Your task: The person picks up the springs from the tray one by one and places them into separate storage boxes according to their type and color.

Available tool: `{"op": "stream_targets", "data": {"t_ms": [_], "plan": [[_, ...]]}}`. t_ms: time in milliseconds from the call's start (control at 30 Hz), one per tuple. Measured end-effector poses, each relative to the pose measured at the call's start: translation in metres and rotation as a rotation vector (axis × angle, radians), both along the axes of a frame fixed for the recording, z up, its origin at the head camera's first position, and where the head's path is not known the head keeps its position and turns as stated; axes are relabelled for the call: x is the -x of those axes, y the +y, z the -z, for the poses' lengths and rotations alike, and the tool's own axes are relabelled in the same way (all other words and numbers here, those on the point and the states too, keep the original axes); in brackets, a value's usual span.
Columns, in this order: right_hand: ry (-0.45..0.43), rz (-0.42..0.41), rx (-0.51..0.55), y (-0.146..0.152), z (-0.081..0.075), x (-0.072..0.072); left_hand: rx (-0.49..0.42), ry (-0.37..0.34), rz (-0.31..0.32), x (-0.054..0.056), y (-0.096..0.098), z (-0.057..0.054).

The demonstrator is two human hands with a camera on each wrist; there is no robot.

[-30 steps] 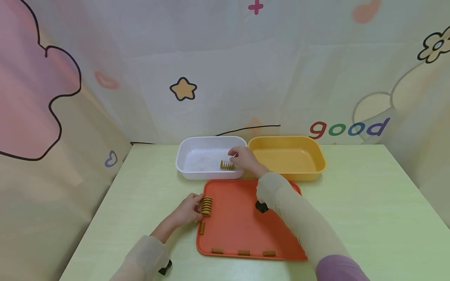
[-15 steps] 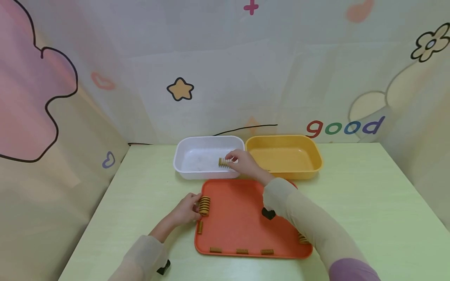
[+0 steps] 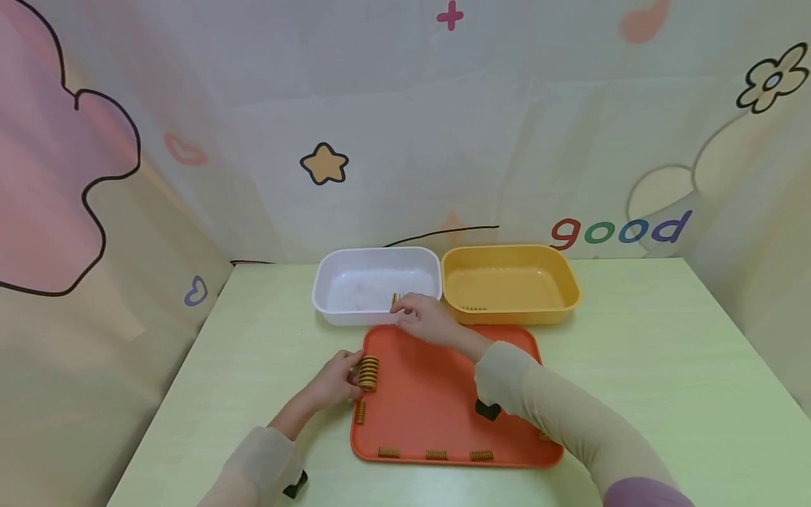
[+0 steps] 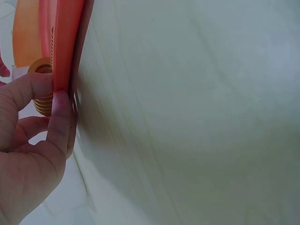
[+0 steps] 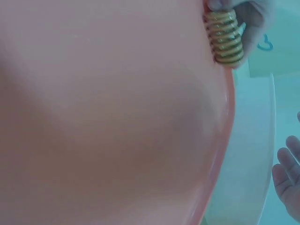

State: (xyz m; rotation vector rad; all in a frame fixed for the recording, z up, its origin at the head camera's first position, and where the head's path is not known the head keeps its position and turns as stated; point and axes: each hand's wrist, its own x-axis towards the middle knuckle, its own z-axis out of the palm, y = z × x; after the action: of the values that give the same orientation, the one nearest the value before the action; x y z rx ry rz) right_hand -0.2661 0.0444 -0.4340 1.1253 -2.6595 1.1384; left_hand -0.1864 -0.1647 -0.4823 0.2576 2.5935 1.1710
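My left hand (image 3: pixel 334 380) pinches the left rim of the orange-red tray (image 3: pixel 443 387); in the left wrist view the thumb and fingers (image 4: pixel 58 112) lie on both sides of that rim. A thick coil spring (image 3: pixel 368 373) stands on the tray right beside them. My right hand (image 3: pixel 427 320) hovers at the front rim of the white bin (image 3: pixel 355 317), fingers relaxed. Just behind those fingers, in the bin, shows the end of another coil spring (image 3: pixel 395 298), mostly hidden. No spring shows at the right fingers (image 5: pixel 283 178) in the right wrist view.
Small springs line the tray's edges, one (image 3: pixel 360 412) at the left and several (image 3: pixel 436 455) along the front. A spring (image 3: pixel 545 436) at the right edge is half covered by my right sleeve. Inside the yellow bin (image 3: pixel 513 317) lies a spring (image 3: pixel 473 308).
My right hand held the spring in the white bin, lifted it slightly, then let go and drew back toward the tray. The left hand stays at the tray rim.
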Motion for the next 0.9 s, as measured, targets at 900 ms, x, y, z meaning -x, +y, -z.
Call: {"op": "stream_targets", "data": {"t_ms": [900], "plan": [[-0.080,-0.184,-0.245,-0.009,0.012,-0.029,-0.008,-0.049,-0.018,0.001,0.000,0.001]]}}
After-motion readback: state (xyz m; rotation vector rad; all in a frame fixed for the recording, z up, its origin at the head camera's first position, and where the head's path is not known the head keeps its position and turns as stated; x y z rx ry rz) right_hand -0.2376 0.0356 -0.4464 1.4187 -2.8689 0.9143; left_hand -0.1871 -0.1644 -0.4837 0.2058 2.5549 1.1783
